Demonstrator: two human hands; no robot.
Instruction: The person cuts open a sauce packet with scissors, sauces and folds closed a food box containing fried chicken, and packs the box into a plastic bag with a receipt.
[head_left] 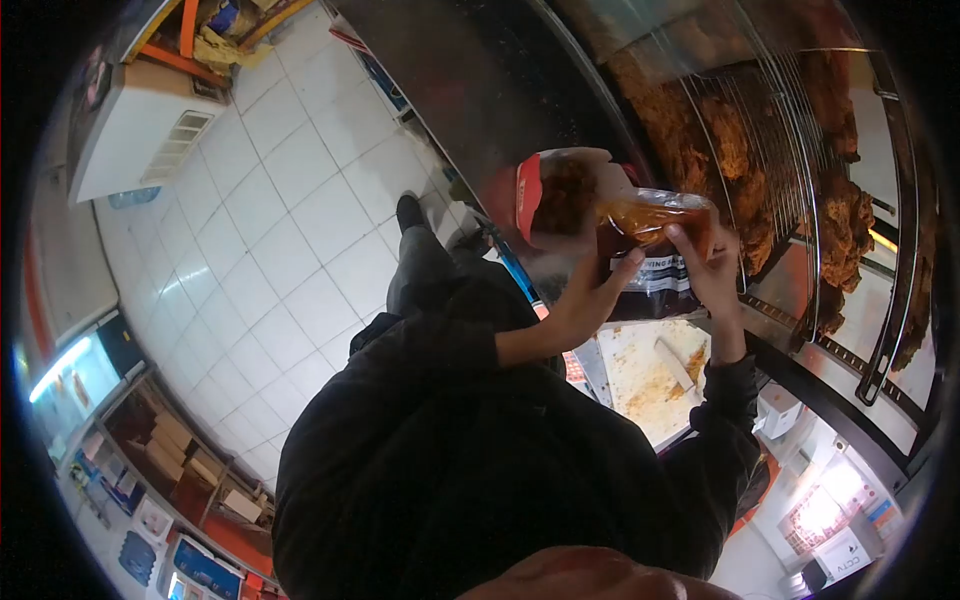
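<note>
Both my hands hold a clear plastic bag of reddish-brown sauce (pixel 652 218) over the counter. My left hand (pixel 598 292) grips its near left side, thumb pressed on the plastic. Around the right side my right hand (pixel 708 268) is closed, its thumb also on the front. Just below the sauce is a dark, shiny plastic part with white lettering (pixel 660 272); whether it belongs to the same bag I cannot tell. Left of the bag stands an open red and white carton (pixel 528 200) with dark brown food (pixel 568 196) inside.
Wire racks (pixel 790 110) with browned fried pieces (pixel 735 150) stand close on the right. A stained cutting board (pixel 640 405) with a pale long object (pixel 675 362) lies near my right forearm. Left are a tiled floor (pixel 300 200) and a white appliance (pixel 150 135).
</note>
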